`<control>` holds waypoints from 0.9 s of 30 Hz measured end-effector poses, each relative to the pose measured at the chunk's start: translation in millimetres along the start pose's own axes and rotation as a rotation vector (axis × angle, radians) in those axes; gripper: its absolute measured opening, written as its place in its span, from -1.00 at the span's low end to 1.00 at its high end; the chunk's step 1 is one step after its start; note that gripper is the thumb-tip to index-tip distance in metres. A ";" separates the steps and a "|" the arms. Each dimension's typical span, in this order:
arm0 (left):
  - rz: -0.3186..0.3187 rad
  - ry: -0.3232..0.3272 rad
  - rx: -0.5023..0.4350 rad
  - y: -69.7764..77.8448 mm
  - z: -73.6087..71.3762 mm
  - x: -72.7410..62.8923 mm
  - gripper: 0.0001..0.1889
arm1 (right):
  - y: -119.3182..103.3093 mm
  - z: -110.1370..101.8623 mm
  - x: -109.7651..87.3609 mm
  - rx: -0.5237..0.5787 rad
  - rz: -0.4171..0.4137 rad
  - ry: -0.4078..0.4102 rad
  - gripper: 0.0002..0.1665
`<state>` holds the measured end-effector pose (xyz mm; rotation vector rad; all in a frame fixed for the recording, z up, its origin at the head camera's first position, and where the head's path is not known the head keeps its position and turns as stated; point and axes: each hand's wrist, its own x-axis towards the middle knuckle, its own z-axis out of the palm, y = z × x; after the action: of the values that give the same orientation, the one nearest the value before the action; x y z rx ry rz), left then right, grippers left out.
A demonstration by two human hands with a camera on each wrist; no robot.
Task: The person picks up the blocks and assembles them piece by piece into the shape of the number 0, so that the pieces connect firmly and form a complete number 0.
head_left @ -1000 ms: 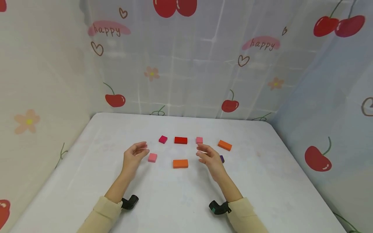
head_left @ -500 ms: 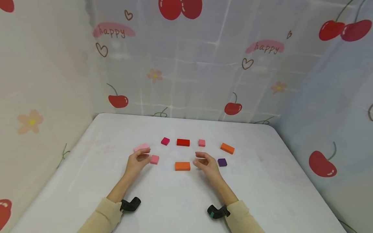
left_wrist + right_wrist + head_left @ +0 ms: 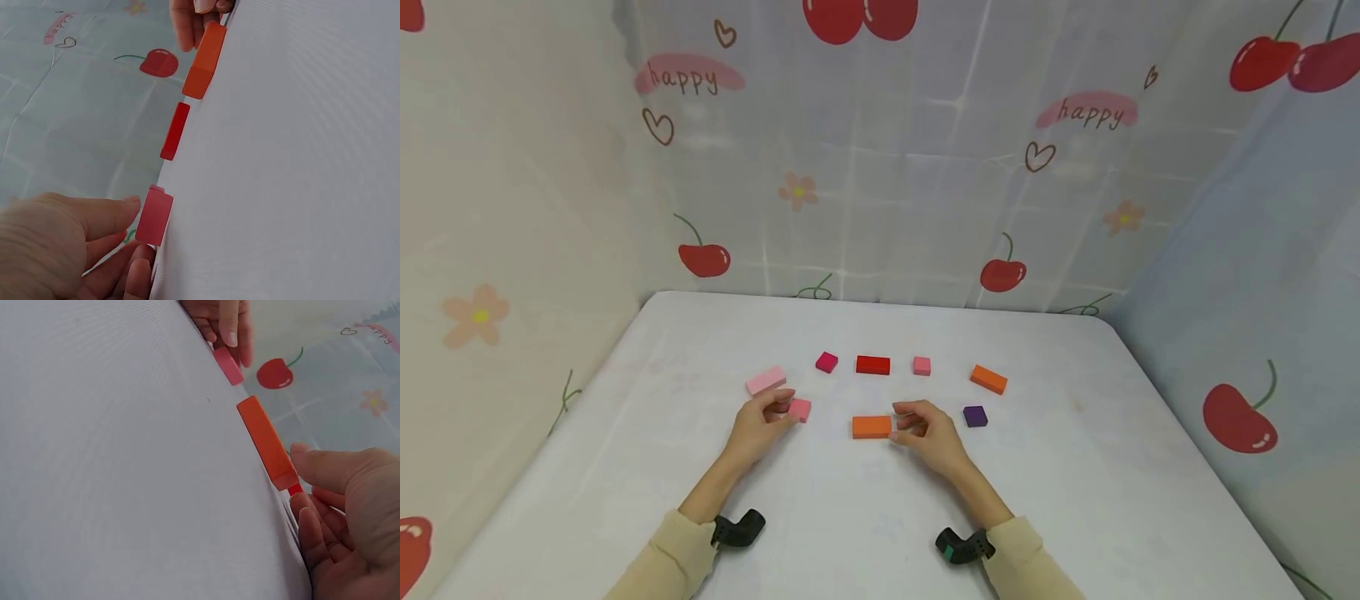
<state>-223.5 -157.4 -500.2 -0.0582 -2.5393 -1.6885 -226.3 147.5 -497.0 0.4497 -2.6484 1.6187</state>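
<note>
In the head view my left hand [image 3: 756, 433] is beside a small pink cube [image 3: 801, 410], thumb and fingers spread around its left side. The left wrist view shows the thumb tip right at this pink cube [image 3: 154, 217], with a narrow gap. My right hand [image 3: 937, 437] reaches the right end of an orange rectangular block [image 3: 871, 427] lying flat on the white table [image 3: 880, 517]. From the right wrist, the thumb and loosely bent fingers straddle the near end of the orange block [image 3: 265, 442]. Both blocks rest on the table.
Behind the hands lie a light pink block [image 3: 765, 381], a magenta cube [image 3: 827, 362], a red block [image 3: 873, 365], another pink cube [image 3: 922, 366] and a second orange block [image 3: 988, 379]. A purple cube [image 3: 975, 417] sits right of the right hand. A printed curtain [image 3: 880, 217] hangs behind the table.
Both hands have come down toward the table. The left moved right to the pink cube, uncovering the light pink block; the right moved left to the orange block, uncovering the purple cube.
</note>
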 end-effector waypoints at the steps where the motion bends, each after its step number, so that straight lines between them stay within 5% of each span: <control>1: 0.003 0.002 0.016 -0.5 0.6 0.1 -0.58 | 0.5 0.7 0.0 -0.018 -0.014 -0.005 -0.50; 10: 0.030 0.014 0.134 -0.1 1.6 0.6 -0.61 | 1.6 5.8 1.9 -0.156 -0.136 -0.020 -0.55; 27: 0.002 0.012 0.159 6.2 0.0 -7.5 -0.67 | -6.2 4.2 -5.1 -0.185 -0.132 -0.073 -0.67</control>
<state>-215.5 -154.8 -495.2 -0.0389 -2.6535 -1.4761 -219.3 142.4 -494.4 0.6724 -2.7210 1.3318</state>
